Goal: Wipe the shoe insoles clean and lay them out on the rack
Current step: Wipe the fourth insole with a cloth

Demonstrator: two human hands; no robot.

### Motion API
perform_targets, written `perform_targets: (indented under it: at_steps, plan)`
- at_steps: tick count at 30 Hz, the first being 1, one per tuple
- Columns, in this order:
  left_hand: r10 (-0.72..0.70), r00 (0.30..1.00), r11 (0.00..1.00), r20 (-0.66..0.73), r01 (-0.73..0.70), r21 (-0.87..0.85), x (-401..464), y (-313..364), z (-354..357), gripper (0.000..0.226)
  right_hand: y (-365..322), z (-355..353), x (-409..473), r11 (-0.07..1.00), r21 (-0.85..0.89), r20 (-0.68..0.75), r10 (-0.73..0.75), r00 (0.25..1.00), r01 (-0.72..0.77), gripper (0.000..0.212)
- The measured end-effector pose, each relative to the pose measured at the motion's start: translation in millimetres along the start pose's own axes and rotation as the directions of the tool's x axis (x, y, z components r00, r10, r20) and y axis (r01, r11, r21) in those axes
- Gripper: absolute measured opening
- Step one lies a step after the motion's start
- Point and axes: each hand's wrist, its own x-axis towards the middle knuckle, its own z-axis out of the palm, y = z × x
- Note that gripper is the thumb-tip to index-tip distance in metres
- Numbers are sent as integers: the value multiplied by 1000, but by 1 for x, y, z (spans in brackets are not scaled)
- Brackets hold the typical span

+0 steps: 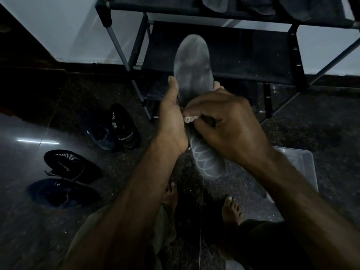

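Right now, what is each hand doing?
Left hand: holds the insole by its edge.
Right hand: pinches a small cloth against the insole.

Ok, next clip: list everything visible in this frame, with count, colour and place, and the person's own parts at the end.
held insole: one, grey, dusty, centre, in front of the rack.
cloth: one small whitish wad, pressed on the held insole.
rack: one, dark shelves on metal poles, top.
insoles on rack: at least two, grey, top shelf, cut off by the frame.
shoes: four, dark, some with white stripes, floor at left.
plastic tub: one, clear, floor at right, contents hidden.
floor: dark, speckled, glossy.
left hand: grips the held insole's edge.
right hand: pinches the cloth.
feet: two, bare, bottom centre.
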Motion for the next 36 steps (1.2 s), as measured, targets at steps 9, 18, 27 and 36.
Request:
perform_targets:
  at_steps: [9, 18, 27, 36]
  plan:
    - [-17, 1000, 999, -8, 17, -44, 1, 0, 2, 82, 8, 0, -2, 994, -76, -74, 73, 995, -78, 14]
    - [-4, 1000, 999, -6, 4, -32, 1, 1, 0, 84, 19, -3, -4, 972, -219, -48, 79, 996, -87, 14]
    - [48, 998, 998, -37, -47, 41, -2, 4, 3, 82, -5, 10, -4, 986, -143, -63, -90, 994, 80, 13]
    - [27, 999, 999, -28, -27, -18, 2, 4, 2, 81, 11, 4, -5, 981, -188, -103, 36, 994, -55, 14]
